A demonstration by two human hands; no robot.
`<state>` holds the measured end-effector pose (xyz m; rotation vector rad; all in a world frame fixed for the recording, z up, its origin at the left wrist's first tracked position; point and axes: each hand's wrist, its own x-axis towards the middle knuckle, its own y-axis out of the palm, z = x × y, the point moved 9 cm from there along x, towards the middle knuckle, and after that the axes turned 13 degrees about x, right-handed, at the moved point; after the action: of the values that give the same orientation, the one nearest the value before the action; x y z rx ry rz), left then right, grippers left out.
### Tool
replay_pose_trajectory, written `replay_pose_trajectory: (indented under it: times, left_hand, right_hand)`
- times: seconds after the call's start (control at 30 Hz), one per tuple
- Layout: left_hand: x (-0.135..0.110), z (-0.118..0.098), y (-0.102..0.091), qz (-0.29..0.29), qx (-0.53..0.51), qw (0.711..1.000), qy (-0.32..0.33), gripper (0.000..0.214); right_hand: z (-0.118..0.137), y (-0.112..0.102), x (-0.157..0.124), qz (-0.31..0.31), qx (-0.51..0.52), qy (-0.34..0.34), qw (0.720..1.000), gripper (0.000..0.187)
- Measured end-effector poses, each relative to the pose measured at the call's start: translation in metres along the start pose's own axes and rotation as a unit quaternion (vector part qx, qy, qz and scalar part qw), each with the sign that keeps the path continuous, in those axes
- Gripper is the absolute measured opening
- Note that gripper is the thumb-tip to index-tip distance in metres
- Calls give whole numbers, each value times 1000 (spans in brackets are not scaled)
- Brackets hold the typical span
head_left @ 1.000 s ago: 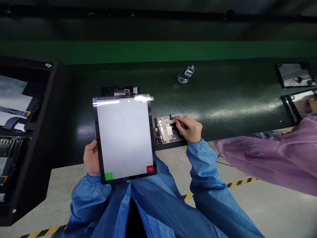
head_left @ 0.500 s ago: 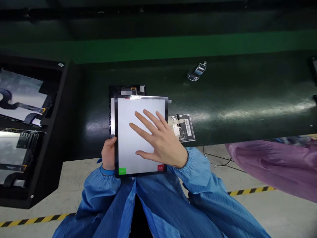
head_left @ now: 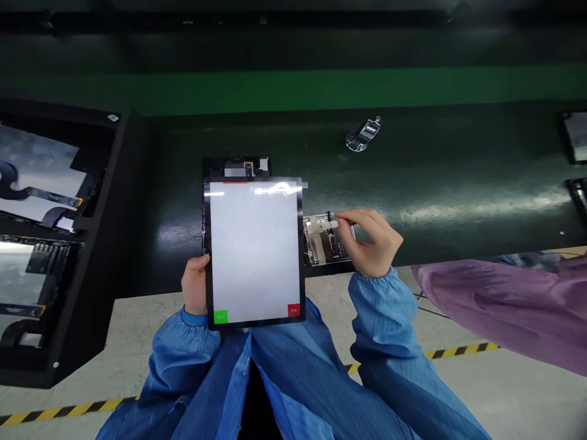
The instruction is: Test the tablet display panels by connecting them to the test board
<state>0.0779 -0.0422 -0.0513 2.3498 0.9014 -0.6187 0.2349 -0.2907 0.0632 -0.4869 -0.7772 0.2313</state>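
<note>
The left hand [head_left: 194, 286] grasps the screen [head_left: 254, 250] by its left border, thumb in front and the other fingers lost behind it. The screen is lit white, a green patch [head_left: 221, 316] at its near left corner and a red patch [head_left: 294, 310] at its near right, and from here it hangs over the near edge of the bench [head_left: 458, 159]. Its long axis runs away from the person's body, towards the far side.

The board [head_left: 320, 244] lies on the bench just right of the screen — and the right hand [head_left: 340, 219] is at it. Thumb and index finger come close together near the board's far right corner, by a pale strip; whether they pinch anything, I cannot tell. From those fingertips the board spreads leftward and back towards the person, with the screen beyond it. Of the 2 hands, the right is clearly nearer the board; the left is across the screen from it. I can't make out whether screen and board touch.

A frame [head_left: 236, 166] shows past the screen's far edge — and a metal piece [head_left: 363, 134] sits farther back, well apart. Off to the right is a co-worker's pink sleeve [head_left: 504, 299].
</note>
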Motion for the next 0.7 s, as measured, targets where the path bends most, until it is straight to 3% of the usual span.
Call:
replay_pose_trajectory:
  times: [0.1,0.2,0.37,0.57,0.7]
  left_hand:
    - [0,-3,-11,-40,-9,999,1,13]
    - [1,-5,-12,-35,-25,999,-6,12]
    - [0,-18,-17,-62,-76,994,55,4]
    - [0,-24,-14,-44,-18,995,83,6]
    - [1,-19,-15,-28,-20,997,63,8]
  right_hand:
    - [-38,2,-15,15,-44,21,999,16]
    - [-57,11,-27,40,-63,37,996,18]
    - [-63,18,-29,67,-87,53,993,22]
    - [-60,19,-30,68,-125,20,990,22]
    - [-63,21,-32,74,-141,12,987,21]
